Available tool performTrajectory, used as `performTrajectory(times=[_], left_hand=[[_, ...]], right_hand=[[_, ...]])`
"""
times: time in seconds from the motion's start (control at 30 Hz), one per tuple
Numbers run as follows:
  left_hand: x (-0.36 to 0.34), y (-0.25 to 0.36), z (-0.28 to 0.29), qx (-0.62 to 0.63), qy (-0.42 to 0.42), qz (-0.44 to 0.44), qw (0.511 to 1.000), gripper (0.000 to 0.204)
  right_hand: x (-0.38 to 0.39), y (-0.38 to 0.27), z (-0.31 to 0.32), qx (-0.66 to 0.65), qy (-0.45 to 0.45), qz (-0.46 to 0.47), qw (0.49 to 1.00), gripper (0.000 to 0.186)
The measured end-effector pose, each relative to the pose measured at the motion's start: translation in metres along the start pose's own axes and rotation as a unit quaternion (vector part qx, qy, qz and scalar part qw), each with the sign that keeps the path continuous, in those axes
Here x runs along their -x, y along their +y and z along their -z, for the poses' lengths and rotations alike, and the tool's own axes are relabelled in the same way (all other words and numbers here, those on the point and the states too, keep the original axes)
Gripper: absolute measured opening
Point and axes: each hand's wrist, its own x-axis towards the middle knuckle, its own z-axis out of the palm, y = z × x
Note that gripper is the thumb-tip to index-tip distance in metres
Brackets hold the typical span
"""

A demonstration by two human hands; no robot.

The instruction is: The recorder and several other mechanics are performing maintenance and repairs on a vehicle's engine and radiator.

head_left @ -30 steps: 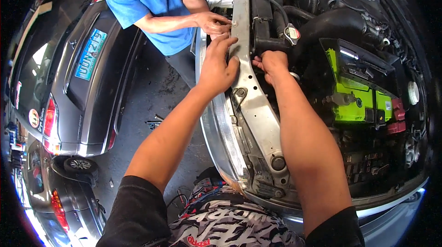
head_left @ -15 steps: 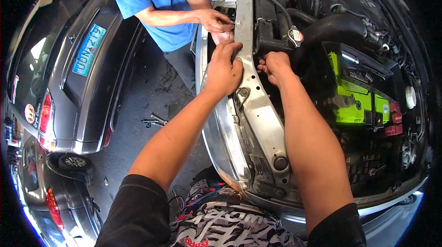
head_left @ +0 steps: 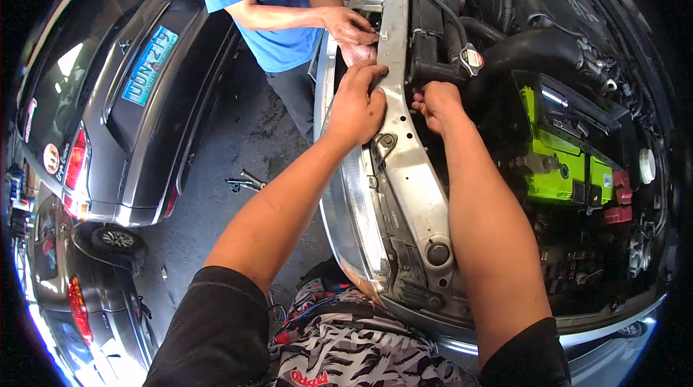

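Left grip (head_left: 357,107) on silver crossbar (head_left: 413,179); right grip (head_left: 442,105) near labelled cap (head_left: 471,60)

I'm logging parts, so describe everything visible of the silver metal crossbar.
The metal crossbar is long, silver-grey and scuffed, with a bend partway along. It has small dark holes, an edge bolt and, toward its near end, a round dark cap. It runs between the clear headlight and the green battery. The left hand rests on it; the right hand is on its engine side, contact unclear. A co-worker's hand is at its outer edge.
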Motion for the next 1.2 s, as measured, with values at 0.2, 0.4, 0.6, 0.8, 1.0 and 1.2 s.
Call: performTrajectory(times=[0.2,0.4,0.6,0.8,1.0,1.2], left_hand=[[-0.002,0.004,-0.003,0.001,0.005,-0.008,1.0,0.037],[-0.008,0.004,0.003,0.011,-0.047,0.06,0.997,0.049],[-0.049,0.042,-0.025,-0.119,-0.106,-0.001,0.987,0.077],[-0.058,0.035,-0.024,-0.201,-0.147,0.028,0.968,0.082],[-0.057,0.034,-0.028,-0.181,-0.119,-0.001,0.976,0.069],[-0.057,0.031,-0.034,-0.155,-0.12,-0.027,0.98,0.064]], right_hand=[[-0.003,0.002,0.002,0.014,0.003,0.019,1.0,0.019],[0.004,0.0,-0.007,0.027,0.025,0.027,0.999,0.022],[-0.02,0.007,0.006,-0.056,-0.003,0.021,0.998,0.026],[-0.001,0.003,-0.01,0.031,0.048,0.022,0.998,0.041],[0.002,-0.001,-0.003,0.06,0.041,0.013,0.997,0.032],[-0.016,0.008,0.0,0.064,0.102,0.053,0.991,0.024]])
